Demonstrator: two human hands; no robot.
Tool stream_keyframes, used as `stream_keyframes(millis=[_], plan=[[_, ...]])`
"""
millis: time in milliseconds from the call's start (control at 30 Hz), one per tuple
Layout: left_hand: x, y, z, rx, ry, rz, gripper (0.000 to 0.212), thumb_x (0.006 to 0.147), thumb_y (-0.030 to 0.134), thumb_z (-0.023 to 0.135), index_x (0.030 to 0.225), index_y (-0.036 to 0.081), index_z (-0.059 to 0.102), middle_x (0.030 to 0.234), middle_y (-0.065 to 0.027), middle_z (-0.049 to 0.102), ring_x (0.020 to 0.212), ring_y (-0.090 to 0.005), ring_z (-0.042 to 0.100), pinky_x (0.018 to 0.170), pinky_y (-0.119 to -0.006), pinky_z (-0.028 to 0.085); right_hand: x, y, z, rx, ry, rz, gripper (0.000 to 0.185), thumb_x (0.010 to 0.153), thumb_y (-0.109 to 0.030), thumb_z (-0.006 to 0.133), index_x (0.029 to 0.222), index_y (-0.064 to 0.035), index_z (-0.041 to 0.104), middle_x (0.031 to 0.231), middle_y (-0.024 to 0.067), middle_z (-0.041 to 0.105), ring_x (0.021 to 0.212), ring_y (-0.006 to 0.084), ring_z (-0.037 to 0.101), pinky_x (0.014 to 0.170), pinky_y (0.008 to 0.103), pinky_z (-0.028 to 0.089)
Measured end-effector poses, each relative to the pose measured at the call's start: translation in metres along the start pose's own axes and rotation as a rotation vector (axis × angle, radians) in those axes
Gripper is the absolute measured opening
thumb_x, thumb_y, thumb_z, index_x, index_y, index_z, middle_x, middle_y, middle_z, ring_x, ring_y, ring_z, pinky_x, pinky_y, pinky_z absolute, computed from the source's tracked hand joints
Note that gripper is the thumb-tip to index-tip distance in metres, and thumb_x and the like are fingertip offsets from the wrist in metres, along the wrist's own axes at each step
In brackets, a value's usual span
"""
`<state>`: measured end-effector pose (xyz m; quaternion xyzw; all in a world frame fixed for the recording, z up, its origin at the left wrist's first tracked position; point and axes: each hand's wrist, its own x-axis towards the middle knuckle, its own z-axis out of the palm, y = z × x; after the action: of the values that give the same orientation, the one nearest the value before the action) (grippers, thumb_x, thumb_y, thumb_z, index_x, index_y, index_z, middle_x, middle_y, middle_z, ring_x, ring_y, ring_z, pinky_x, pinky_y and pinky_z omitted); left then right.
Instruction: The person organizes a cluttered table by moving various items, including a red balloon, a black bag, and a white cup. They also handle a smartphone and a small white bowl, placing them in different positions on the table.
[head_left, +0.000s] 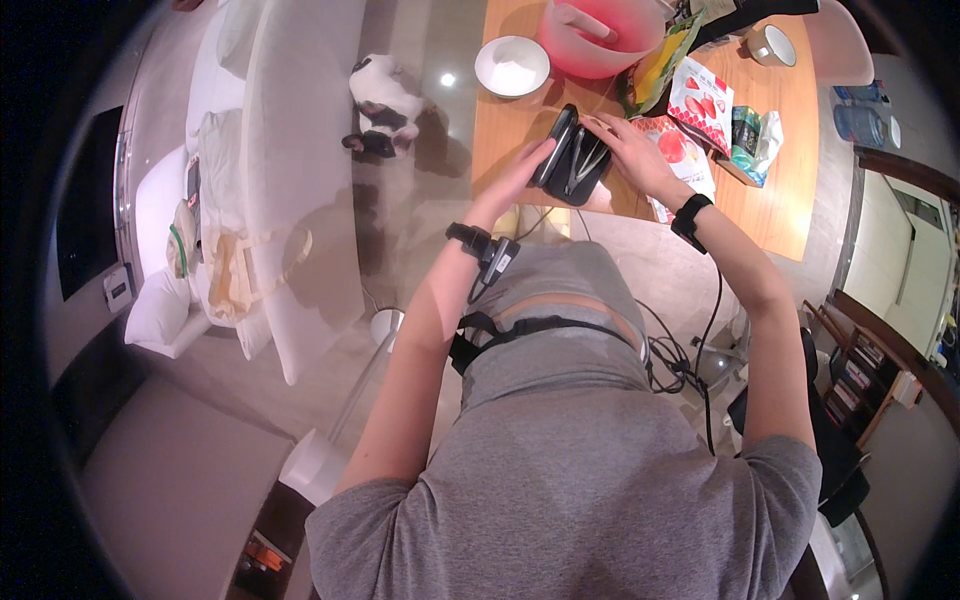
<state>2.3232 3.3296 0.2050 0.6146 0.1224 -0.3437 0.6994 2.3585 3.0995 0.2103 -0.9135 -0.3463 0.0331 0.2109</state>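
A black hard case (568, 191), much like an eyeglass case, stands opened over the near edge of the wooden table. Inside it lies a thin, shiny, pale item (587, 171), perhaps folded glasses; I cannot tell for sure. My left hand (531, 166) grips the case's left part, thumb along its edge. On the other side, my right hand (631, 147) holds the upper right rim, fingers laid over it. A white bowl (512, 67) sits just beyond the case. To the right of my right hand are red-and-white snack pouches (701, 101) with fruit pictures.
On the wooden table (780, 217) also stand a pink translucent tub (637, 52), a yellow-green bag (664, 64), a tissue pack (746, 142) and a mug (771, 46). A black-and-white dog (386, 105) is on the floor by the white sofa (304, 150). Black cables (675, 364) hang at my right.
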Motion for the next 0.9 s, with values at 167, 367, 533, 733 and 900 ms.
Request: stream_keyframes(millis=[167, 367, 533, 733, 900], plan=[[0.002, 0.001, 0.004, -0.009, 0.016, 0.003, 0.060, 0.088, 0.051, 0.048, 0.124, 0.003, 0.047, 0.114, -0.0053, 0.055, 0.104, -0.0117, 0.049, 0.091, -0.024, 0.035, -0.004, 0.001, 0.003, -0.215, -0.103, -0.092, 0.054, 0.074, -0.003, 0.052, 0.127, -0.0095, 0.046, 0.127, 0.0114, 0.045, 0.115, 0.0272, 0.046, 0.093, 0.0341, 0.040], [0.015, -0.017, 0.010, 0.040, 0.087, 0.203, 0.064, 0.085, 0.046, 0.055, 0.123, -0.004, 0.045, 0.111, -0.0126, 0.057, 0.098, -0.0166, 0.056, 0.085, -0.027, 0.043, -0.012, -0.010, 0.014, -0.337, -0.019, -0.078, 0.053, 0.074, -0.012, 0.056, 0.126, -0.0071, 0.046, 0.129, 0.0099, 0.043, 0.116, 0.0249, 0.043, 0.096, 0.0357, 0.037], [0.008, -0.023, 0.039, 0.954, 0.373, 0.464, 0.079, 0.076, 0.054, 0.061, 0.128, -0.001, 0.038, 0.110, -0.0216, 0.049, 0.105, -0.0337, 0.046, 0.092, -0.039, 0.036, -0.038, -0.017, 0.018, 0.159, 0.382, 0.289, 0.033, 0.077, -0.003, 0.050, 0.110, -0.0032, 0.056, 0.113, 0.0152, 0.054, 0.105, 0.0324, 0.050, 0.091, 0.0397, 0.040], [0.017, -0.001, 0.019, 0.432, 0.785, 0.500, 0.058, 0.078, 0.037, 0.065, 0.112, -0.001, 0.040, 0.099, -0.0162, 0.045, 0.095, -0.0312, 0.045, 0.082, -0.041, 0.037, -0.060, -0.036, 0.025, 0.749, 0.626, 0.786, 0.030, 0.089, -0.005, 0.044, 0.118, -0.0035, 0.050, 0.105, 0.0081, 0.057, 0.090, 0.0146, 0.057, 0.076, 0.0259, 0.045], [0.070, 0.023, -0.057, 0.152, 0.805, 0.454, 0.046, 0.089, 0.037, 0.048, 0.115, -0.002, 0.044, 0.107, -0.0190, 0.054, 0.094, -0.0305, 0.054, 0.083, -0.038, 0.041, 0.018, -0.053, 0.019, 1.063, 0.453, 0.639, 0.037, 0.090, -0.009, 0.045, 0.126, -0.0031, 0.043, 0.114, 0.0104, 0.052, 0.096, 0.0168, 0.057, 0.080, 0.0278, 0.046]])
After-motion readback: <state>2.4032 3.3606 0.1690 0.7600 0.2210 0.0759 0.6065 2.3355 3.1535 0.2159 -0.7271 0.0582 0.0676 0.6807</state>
